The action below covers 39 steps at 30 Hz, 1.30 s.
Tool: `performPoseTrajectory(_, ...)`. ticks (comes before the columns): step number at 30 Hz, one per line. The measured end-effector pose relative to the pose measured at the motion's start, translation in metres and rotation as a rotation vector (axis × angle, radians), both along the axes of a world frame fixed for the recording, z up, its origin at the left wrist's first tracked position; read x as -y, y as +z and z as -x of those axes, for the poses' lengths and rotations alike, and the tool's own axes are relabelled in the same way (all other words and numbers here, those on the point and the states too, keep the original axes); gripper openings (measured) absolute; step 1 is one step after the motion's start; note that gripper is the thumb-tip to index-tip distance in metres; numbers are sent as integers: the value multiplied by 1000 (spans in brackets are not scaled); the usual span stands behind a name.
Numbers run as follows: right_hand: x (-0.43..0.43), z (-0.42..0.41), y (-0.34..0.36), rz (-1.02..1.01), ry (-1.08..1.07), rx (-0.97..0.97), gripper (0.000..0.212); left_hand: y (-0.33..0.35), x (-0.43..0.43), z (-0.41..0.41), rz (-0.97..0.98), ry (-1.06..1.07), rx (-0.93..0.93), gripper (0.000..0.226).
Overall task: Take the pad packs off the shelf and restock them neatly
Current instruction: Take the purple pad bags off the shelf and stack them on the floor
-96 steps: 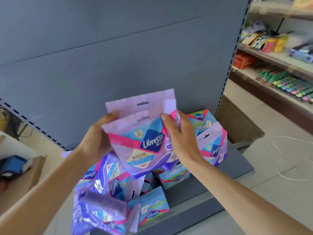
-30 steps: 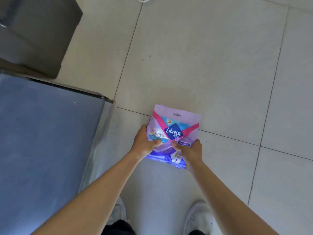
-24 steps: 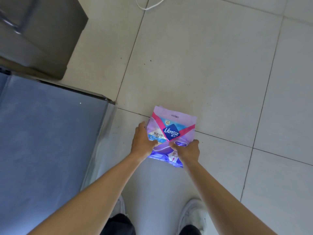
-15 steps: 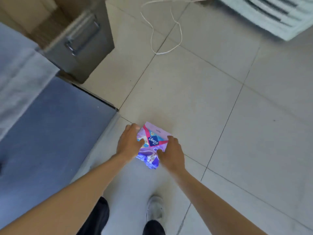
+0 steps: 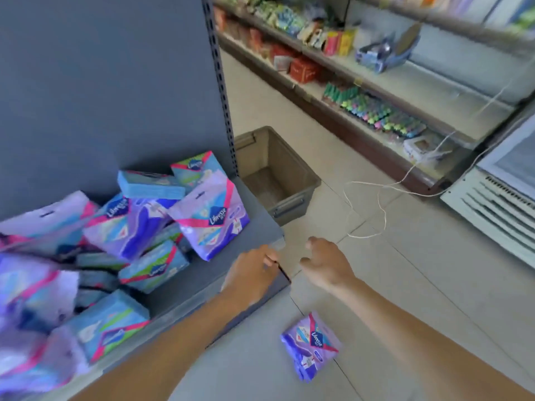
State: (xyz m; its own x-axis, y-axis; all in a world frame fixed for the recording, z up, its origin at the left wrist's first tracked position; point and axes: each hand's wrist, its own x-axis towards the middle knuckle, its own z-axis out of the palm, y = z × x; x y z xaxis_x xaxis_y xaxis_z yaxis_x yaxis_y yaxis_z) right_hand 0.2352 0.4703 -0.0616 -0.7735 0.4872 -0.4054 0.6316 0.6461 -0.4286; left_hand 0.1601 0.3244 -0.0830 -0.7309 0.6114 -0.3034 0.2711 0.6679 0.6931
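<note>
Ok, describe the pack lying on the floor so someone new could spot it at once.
Start at the low grey shelf heaped with pad packs. Just off its front corner, on the pale floor tiles, lies one purple Libresse pack. It alone is off the shelf, apart from the heap.

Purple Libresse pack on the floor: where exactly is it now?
Head view, lower centre: the purple Libresse pack lies on the floor tiles just off the grey shelf's front corner, below the right hand, untouched.
</note>
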Motion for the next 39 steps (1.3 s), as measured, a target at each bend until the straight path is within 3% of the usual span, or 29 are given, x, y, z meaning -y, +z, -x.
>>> performPoseTrajectory(7,97,65,58,-34,240,-108,39,40,129,32,9,274,-72,19)
performPoseTrajectory(14,215,81,43,-22,415,-85,26,47,263,19,43,462,-132,18)
performPoseTrajectory(18,284,91,38,10,495,-67,38,53,336,14,61,553,-243,20)
performPoseTrajectory(23,336,104,23,46,583,-130,27,46,400,30,236,419,-561,50)
performPoseTrajectory(27,337,114,-1,67,587,-156,24,34,402,63,619,80,-612,89)
performPoseTrajectory(29,330,119,-7,74,588,-167,23,27,397,77,834,-42,-587,91)
performPoseTrajectory(31,322,123,-11,85,568,-176,27,26,393,82,919,-89,-589,75)
performPoseTrajectory(33,315,126,-13,107,560,-191,30,26,398,84,865,-51,-668,56)
performPoseTrajectory(35,310,132,-15,139,556,-215,35,32,408,84,688,48,-755,46)
performPoseTrajectory(37,308,139,-13,202,540,-239,45,51,418,89,411,250,-619,36)
performPoseTrajectory(39,307,148,-4,502,425,-186,55,71,424,97,157,495,-342,30)
